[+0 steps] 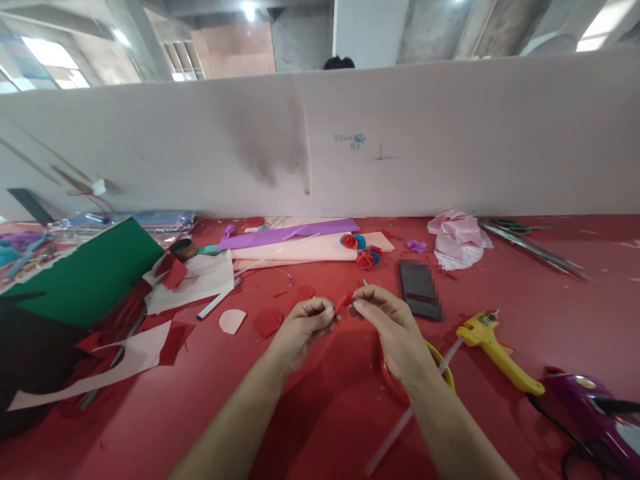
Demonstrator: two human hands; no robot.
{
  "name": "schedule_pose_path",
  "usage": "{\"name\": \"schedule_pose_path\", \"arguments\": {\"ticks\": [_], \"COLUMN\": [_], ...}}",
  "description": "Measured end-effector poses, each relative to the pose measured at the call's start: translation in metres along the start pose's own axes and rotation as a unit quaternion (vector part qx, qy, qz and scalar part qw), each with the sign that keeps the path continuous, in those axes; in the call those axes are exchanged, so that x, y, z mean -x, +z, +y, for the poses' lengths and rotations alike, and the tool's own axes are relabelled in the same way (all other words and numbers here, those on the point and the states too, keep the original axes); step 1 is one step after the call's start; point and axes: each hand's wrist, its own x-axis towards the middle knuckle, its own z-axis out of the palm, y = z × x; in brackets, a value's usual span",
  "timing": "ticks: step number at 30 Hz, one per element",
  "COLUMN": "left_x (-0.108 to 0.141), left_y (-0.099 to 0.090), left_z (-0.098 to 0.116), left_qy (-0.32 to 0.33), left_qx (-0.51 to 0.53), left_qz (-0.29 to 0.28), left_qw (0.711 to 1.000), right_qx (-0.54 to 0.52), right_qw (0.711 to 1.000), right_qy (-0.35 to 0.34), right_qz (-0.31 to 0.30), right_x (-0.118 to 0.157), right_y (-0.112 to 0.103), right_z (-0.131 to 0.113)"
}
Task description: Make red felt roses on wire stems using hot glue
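Note:
My left hand [311,325] pinches the lower left end of a small rolled piece of red paper [345,303], which looks like crepe paper. At its upper right end are the closed thumb and fingertips of my right hand [389,321]. The piece is held up above the red table, and fingers partly cover it. Left of my left hand lie red paper cutouts [270,323] and a pale pink cutout [233,321]. Small red and blue paper flowers [366,259] rest beyond my hands. Beneath my right forearm is a yellow ring-shaped roll [441,363], partly hidden.
A yellow glue gun [500,353] with a clear stick lies at right, near a purple device [593,420]. A dark phone-like slab [420,291] sits behind my right hand. Purple paper [295,233], a marker [219,300] and a green board [95,280] lie farther left. A white partition [200,147] stands behind.

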Motion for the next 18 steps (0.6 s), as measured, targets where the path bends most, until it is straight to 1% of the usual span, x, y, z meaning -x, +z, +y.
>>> {"name": "schedule_pose_path", "arguments": {"ticks": [5, 10, 15, 18], "left_x": [-0.0004, 0.0006, 0.0006, -0.0002], "left_y": [-0.0016, 0.0002, 0.0010, 0.0003], "left_z": [-0.0045, -0.0040, -0.0045, -0.0055], "left_qy": [-0.005, -0.015, -0.021, -0.018], "left_qx": [-0.015, -0.014, -0.013, -0.006], "left_qz": [-0.013, -0.022, -0.026, -0.028], "left_qw": [1.000, 1.000, 0.999, 0.999], "right_qx": [-0.045, -0.075, -0.084, -0.059], "right_qw": [0.999, 0.996, 0.996, 0.998], "right_qy": [0.027, 0.042, 0.034, 0.019], "right_qz": [0.006, -0.008, -0.002, -0.002], "right_x": [-0.0002, -0.0004, -0.0008, -0.0005], "right_y": [-0.0003, 0.0013, 0.0014, 0.0006], "right_z": [-0.0002, -0.0023, -0.0025, -0.0008]}}
